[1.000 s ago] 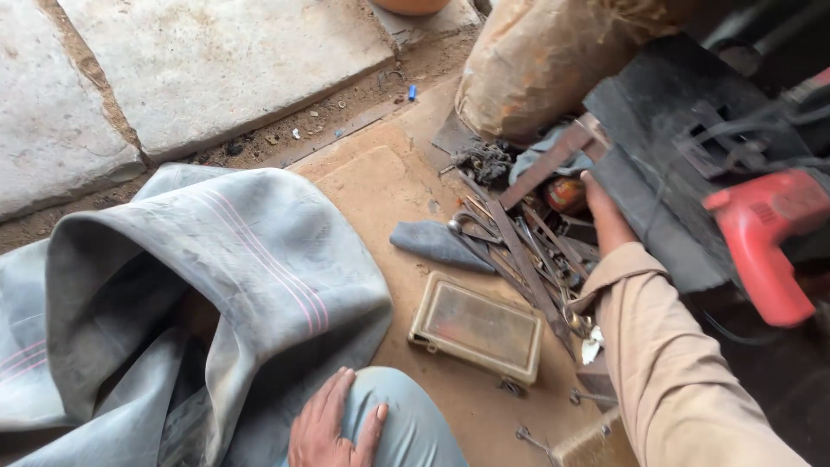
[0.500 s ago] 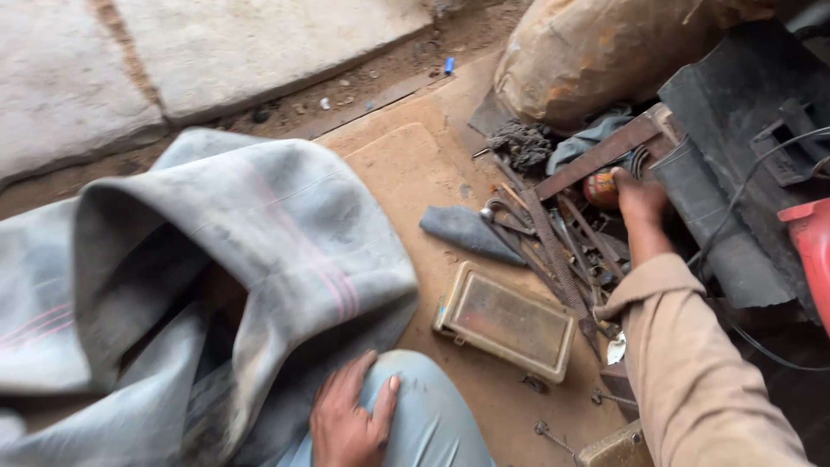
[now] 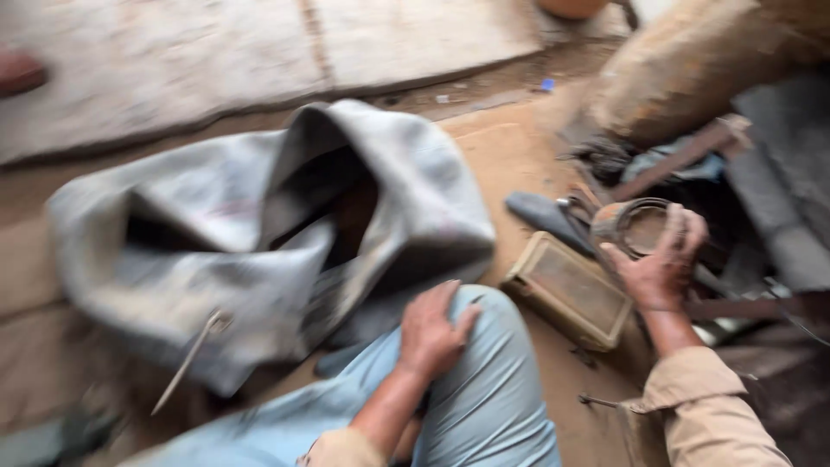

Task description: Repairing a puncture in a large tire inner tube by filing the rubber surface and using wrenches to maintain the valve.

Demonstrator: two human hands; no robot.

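My right hand (image 3: 664, 264) grips a small round tin (image 3: 635, 227), dirty and open-topped, and holds it just above a heap of metal tools at the right. My left hand (image 3: 430, 333) rests flat on my knee, which is covered by pale blue trousers (image 3: 484, 393). A large grey rubber inner tube (image 3: 259, 233) lies folded on the ground in front of me, with a thin valve stem (image 3: 186, 363) sticking out toward me. The picture is blurred by motion.
A flat rectangular metal box (image 3: 571, 290) lies on the ground between my knee and the tools. Behind the tools stands a large brown sack (image 3: 692, 60). Dark rubber sheets (image 3: 778, 190) and metal bars (image 3: 683, 156) fill the right side. Stone slabs (image 3: 216, 60) lie beyond the tube.
My right hand has come out of the tool pile with the round tin in it. The view has swung left and the red power tool has left the frame.
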